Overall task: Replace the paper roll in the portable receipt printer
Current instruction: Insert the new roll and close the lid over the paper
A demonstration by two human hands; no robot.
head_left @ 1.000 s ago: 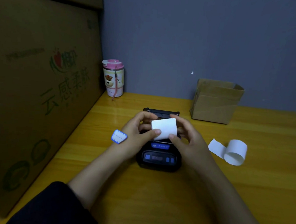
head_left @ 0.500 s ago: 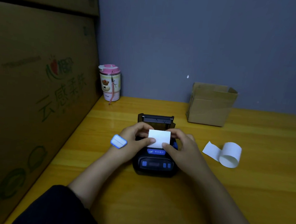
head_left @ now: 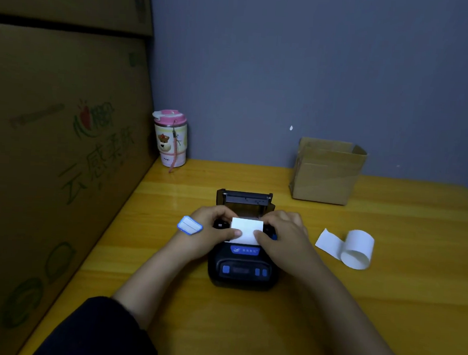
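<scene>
Left hand (head_left: 212,228) and right hand (head_left: 281,233) both pinch the roll (head_left: 246,230) over the open printer (head_left: 242,266); spare roll (head_left: 356,249) lies right.

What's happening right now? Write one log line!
left hand, right hand: pinch paper roll | printer: lid open | other roll: on table

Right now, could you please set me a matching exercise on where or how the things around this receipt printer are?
Things:
1. printer lid
2. paper strip
3. loose paper roll
4. pink-lidded cup

Places or states:
A. standing in the back left corner
B. raised open
C. partly unrolled, lying by itself
D. held by left hand and right hand

Pairs: 1-B, 2-D, 3-C, 4-A.
</scene>
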